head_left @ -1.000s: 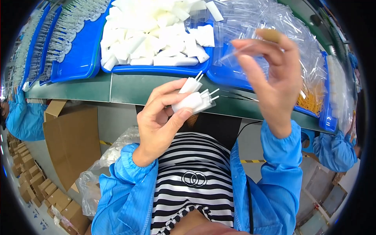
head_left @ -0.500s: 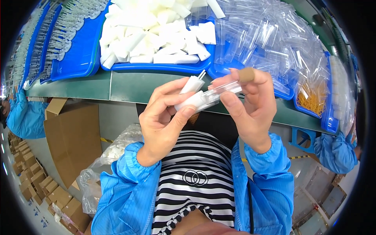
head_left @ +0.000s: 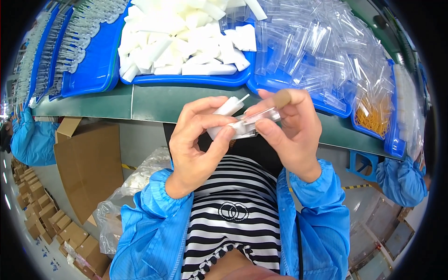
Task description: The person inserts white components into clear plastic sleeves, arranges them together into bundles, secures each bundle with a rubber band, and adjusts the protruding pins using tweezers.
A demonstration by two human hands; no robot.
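Left hand (head_left: 192, 147) clamps white, slab-shaped, seemingly plastic pieces (head_left: 228, 107); right hand (head_left: 297, 133) pinches a clear, boxy plastic sleeve (head_left: 267, 115) at their three o'clock, likely light and slick, best held by its sides

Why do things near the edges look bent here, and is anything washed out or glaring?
In the head view, fisheye distortion curves the large cardboard box; also in the head view, the white pieces look washed out toward the top, and the clear plastic sleeves catch bright streaks of glare.
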